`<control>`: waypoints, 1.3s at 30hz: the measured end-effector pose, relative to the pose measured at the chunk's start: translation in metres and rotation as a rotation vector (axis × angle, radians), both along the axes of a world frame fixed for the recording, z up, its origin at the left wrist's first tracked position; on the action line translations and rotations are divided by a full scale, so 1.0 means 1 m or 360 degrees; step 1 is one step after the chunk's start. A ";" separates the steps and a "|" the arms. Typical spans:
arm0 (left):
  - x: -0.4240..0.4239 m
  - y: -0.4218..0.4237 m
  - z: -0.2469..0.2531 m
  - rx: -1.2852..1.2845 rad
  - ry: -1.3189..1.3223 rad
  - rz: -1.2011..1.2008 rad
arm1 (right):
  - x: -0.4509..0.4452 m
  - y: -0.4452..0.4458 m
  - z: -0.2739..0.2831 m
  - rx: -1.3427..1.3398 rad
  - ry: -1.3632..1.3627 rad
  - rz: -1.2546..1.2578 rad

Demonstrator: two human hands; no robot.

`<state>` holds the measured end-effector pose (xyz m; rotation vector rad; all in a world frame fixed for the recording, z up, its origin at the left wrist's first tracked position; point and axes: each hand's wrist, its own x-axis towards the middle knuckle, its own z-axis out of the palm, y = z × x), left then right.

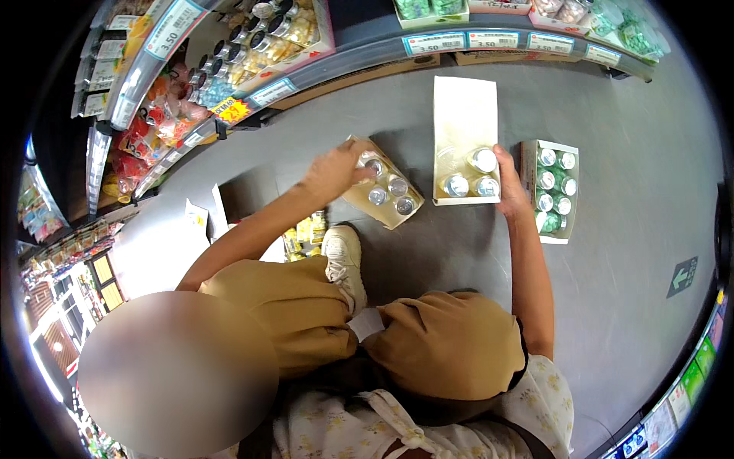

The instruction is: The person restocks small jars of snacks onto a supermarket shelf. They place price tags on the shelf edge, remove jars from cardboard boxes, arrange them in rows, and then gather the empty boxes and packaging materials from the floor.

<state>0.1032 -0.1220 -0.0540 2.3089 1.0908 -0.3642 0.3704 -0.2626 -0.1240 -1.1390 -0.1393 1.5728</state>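
My left hand (338, 169) is at one end of a small cardboard tray (385, 211), its fingers around a silver-lidded jar (374, 167). Several more silver-lidded jars (397, 185) stand in that tray, which sits slanted on the floor. Gripping the right side of a white cardboard box (465, 115) is my right hand (511, 186). Three jars (456, 185) with pale yellow contents are grouped at the box's near end; its far part holds none. Right of this hand, a third carton (528, 166) holds two rows of jars with green contents (546, 179).
Shelves with price labels (434, 43) curve across the top and left. Jar cartons (275, 43) and bagged sweets (163, 117) fill the left shelves. Yellow packets (309, 229) lie beside my left shoe (343, 258). Grey floor (619, 172) carries a green arrow sign (682, 277) at right.
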 end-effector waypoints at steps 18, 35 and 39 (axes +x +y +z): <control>0.081 -0.015 0.072 -0.0136 -0.0364 -0.0707 | -0.035 0.020 0.014 0.0268 -0.0192 0.0184; 0.070 0.000 0.076 0.0041 -0.0474 -0.0875 | -0.035 0.046 0.028 0.0392 -0.0286 0.0186; 0.077 -0.003 0.075 -0.0044 -0.0370 -0.0820 | -0.040 0.044 0.026 0.0341 -0.0268 0.0147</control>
